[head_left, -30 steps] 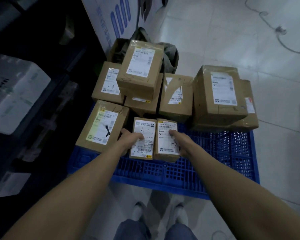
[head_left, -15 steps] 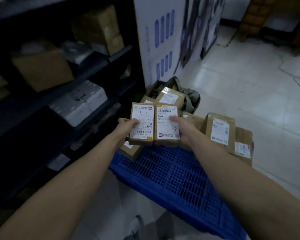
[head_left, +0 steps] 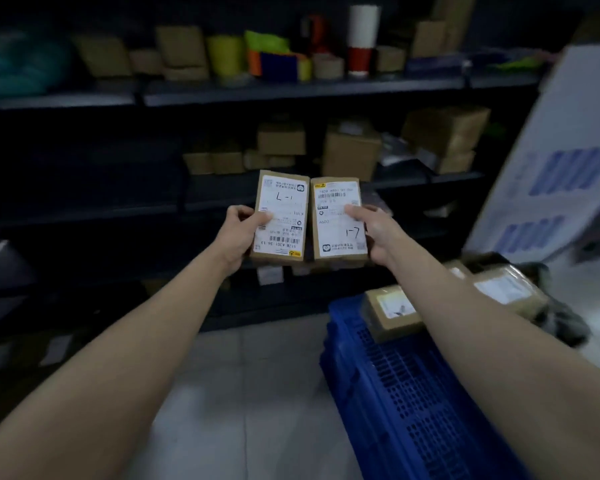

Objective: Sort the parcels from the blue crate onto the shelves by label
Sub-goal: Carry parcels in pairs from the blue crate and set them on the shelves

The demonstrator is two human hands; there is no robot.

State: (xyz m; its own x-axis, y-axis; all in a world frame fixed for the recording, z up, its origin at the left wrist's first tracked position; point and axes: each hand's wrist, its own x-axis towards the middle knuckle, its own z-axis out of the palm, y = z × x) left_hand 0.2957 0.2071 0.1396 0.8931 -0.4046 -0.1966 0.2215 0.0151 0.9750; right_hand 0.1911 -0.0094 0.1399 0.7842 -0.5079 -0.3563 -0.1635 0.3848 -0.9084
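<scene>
Two small brown parcels are held up side by side in front of the dark shelves (head_left: 291, 91). My left hand (head_left: 238, 233) grips the left parcel (head_left: 280, 218), whose white label has "L-1" handwritten on it. My right hand (head_left: 378, 233) grips the right parcel (head_left: 338, 220), labelled with the same mark upside down. The blue crate (head_left: 406, 393) sits on the floor at the lower right, with more brown parcels (head_left: 392, 311) at its far end, partly hidden behind my right forearm.
The shelf unit holds several cardboard boxes (head_left: 352, 152) on its middle level and coloured cups and rolls (head_left: 278, 57) on its top level. A large white carton (head_left: 551, 161) leans at the right. Pale tiled floor (head_left: 243, 393) lies between the shelves and the crate.
Both hands lifted the two small parcels out of the crate and raised them. My view swung left and up from the crate toward the shelves.
</scene>
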